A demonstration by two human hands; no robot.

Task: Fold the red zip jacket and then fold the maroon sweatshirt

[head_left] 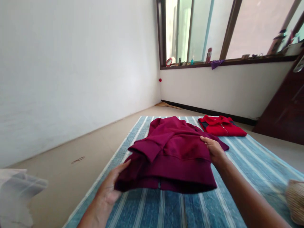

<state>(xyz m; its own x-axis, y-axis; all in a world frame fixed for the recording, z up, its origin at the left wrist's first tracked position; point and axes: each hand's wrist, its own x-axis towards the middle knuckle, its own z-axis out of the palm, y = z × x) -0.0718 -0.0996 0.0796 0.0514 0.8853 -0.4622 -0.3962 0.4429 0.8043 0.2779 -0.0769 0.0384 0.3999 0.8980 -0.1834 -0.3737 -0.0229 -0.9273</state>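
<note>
A maroon zip jacket (180, 142) is spread over the blue striped sheet (163, 209), its hem toward me and lifted off the surface. My left hand (112, 183) grips the jacket's near left corner between thumb and fingers. On the other side, my right hand (213, 150) pinches the fabric near the right edge, thumb on top. One sleeve lies folded across the left part of the jacket. The end of a zip shows at the middle of the hem. Fingers beneath the cloth are hidden.
A folded red jacket (220, 126) lies at the sheet's far right. White translucent plastic (19, 196) is at the left, and a beige woven item (295, 201) at the right edge. Bottles and a mirror (169, 62) line the windowsill. A dark red door (285, 110) stands right.
</note>
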